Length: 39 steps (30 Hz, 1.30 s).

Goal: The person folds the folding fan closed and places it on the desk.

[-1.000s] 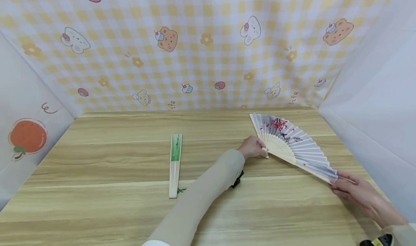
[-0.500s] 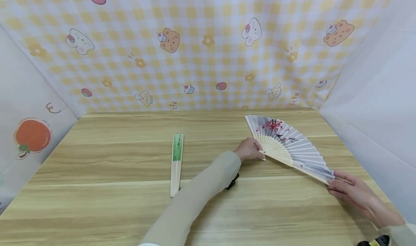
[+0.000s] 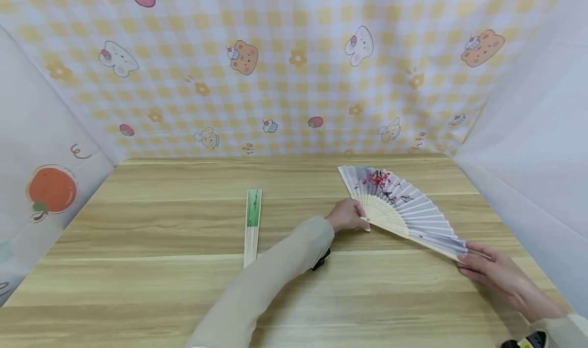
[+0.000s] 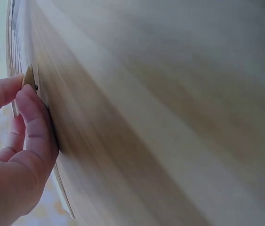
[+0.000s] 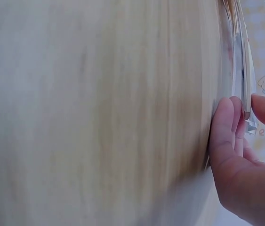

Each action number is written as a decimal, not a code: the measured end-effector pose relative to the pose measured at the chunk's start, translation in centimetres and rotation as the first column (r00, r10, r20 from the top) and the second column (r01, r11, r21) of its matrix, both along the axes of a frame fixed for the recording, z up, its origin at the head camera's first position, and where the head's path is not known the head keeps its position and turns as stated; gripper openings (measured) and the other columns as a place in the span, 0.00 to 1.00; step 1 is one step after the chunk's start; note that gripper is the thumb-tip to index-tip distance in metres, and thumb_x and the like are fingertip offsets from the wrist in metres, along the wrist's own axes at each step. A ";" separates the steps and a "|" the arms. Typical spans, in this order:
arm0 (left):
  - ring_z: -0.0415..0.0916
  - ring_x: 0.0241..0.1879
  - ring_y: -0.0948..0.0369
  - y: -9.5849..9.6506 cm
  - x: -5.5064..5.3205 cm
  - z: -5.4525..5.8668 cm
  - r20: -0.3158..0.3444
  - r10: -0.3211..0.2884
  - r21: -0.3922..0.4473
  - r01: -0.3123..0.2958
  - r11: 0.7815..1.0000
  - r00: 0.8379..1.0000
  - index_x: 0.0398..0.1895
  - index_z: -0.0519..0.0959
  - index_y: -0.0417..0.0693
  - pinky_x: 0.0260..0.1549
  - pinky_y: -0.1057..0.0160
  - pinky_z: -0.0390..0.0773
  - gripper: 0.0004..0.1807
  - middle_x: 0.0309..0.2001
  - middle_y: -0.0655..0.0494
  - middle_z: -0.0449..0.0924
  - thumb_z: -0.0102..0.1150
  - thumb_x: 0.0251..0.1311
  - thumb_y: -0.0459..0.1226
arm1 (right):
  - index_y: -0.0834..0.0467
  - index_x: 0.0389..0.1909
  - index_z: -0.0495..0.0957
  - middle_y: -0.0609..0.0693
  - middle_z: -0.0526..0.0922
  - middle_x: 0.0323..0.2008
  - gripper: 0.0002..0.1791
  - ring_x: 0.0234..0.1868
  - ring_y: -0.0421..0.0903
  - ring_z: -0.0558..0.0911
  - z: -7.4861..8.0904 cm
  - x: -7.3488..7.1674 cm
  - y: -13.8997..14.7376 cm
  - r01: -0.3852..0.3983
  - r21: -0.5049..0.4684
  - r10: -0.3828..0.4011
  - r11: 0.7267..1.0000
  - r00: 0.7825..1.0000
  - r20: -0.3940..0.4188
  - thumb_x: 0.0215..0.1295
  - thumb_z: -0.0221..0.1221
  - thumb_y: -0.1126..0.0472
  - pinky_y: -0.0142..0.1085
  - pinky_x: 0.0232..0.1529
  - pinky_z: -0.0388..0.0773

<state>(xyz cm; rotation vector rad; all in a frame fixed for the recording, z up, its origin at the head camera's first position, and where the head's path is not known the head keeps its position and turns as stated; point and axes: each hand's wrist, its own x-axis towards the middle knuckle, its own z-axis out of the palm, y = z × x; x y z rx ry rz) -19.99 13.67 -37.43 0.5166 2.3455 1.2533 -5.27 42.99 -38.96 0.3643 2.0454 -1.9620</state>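
A spread folding fan (image 3: 424,213) with grey-white pleats, red blossoms and pale ribs lies at the right of the table in the head view. My left hand (image 3: 347,215) pinches its pivot end between thumb and fingers. At the far end of the near guard stick, my right hand (image 3: 498,276) holds the outer corner. In the left wrist view, the left fingers (image 4: 36,122) grip the pale ribs edge-on. The right wrist view has the guard stick (image 5: 248,70) between the right thumb and fingers.
A closed folding fan (image 3: 252,225) with a green cloth part lies left of the middle, its lower end hidden behind the left sleeve (image 3: 271,276). The wooden table (image 3: 151,225) meets a checked curtain (image 3: 294,93) behind and white cloth sides.
Both hands have slid the spread fan a little to the left and towards me. The left sleeve now covers the closed fan's lower end. The head view has shifted slightly.
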 end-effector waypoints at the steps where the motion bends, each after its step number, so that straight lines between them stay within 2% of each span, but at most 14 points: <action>1: 0.65 0.14 0.67 -0.1 0.0 0.0 -0.002 0.001 -0.003 -0.001 1.000 1.000 0.20 0.73 0.43 0.14 0.75 0.66 0.11 0.13 0.59 0.69 0.68 0.40 0.30 | 0.76 0.60 0.24 0.43 0.75 0.36 0.45 0.38 0.39 0.79 0.1 -0.1 -0.1 -0.003 -0.004 0.003 1.000 1.000 0.000 0.62 0.51 0.68 0.33 0.42 0.76; 9: 0.66 0.14 0.67 -1.3 0.2 -0.1 0.021 0.012 -0.002 -0.012 1.000 1.000 0.19 0.71 0.43 0.14 0.74 0.68 0.12 0.14 0.58 0.70 0.67 0.40 0.30 | 0.77 0.59 0.24 0.47 0.72 0.37 0.44 0.38 0.41 0.79 0.2 -0.4 -1.4 -0.008 -0.047 0.008 0.999 1.000 -0.006 0.61 0.50 0.71 0.34 0.43 0.76; 16: 0.68 0.14 0.67 -2.2 0.5 0.0 0.047 0.009 -0.004 -0.009 1.000 0.999 0.19 0.70 0.43 0.15 0.74 0.71 0.12 0.15 0.58 0.70 0.68 0.40 0.29 | 0.74 0.61 0.23 0.46 0.75 0.36 0.45 0.39 0.40 0.79 0.2 -0.6 -2.0 -0.010 -0.071 0.011 0.997 1.000 0.010 0.61 0.51 0.70 0.34 0.44 0.75; 27: 0.69 0.14 0.67 -3.5 0.4 -0.1 0.044 0.000 -0.012 0.001 1.000 0.999 0.19 0.69 0.44 0.16 0.73 0.73 0.13 0.15 0.58 0.70 0.67 0.41 0.29 | 0.73 0.62 0.27 0.44 0.75 0.37 0.45 0.39 0.39 0.78 0.4 -1.5 -3.0 -0.025 -0.055 0.026 0.998 1.000 0.018 0.61 0.52 0.68 0.34 0.44 0.75; 32: 0.69 0.13 0.66 -4.2 0.5 -0.3 0.052 0.019 0.000 -0.019 1.000 0.998 0.19 0.68 0.43 0.15 0.73 0.74 0.14 0.14 0.57 0.70 0.67 0.41 0.29 | 0.74 0.63 0.28 0.45 0.76 0.35 0.45 0.38 0.39 0.79 0.6 -1.9 -3.8 -0.012 -0.065 0.013 0.998 0.999 0.029 0.60 0.53 0.69 0.35 0.44 0.75; 39: 0.69 0.12 0.66 -5.5 0.5 -0.4 0.070 0.028 0.026 -0.030 0.999 0.997 0.19 0.67 0.42 0.15 0.72 0.74 0.14 0.14 0.56 0.70 0.66 0.41 0.28 | 0.75 0.62 0.29 0.44 0.75 0.36 0.45 0.39 0.38 0.78 0.7 -2.6 -4.8 -0.046 -0.046 0.047 0.998 0.999 0.012 0.60 0.54 0.67 0.34 0.45 0.75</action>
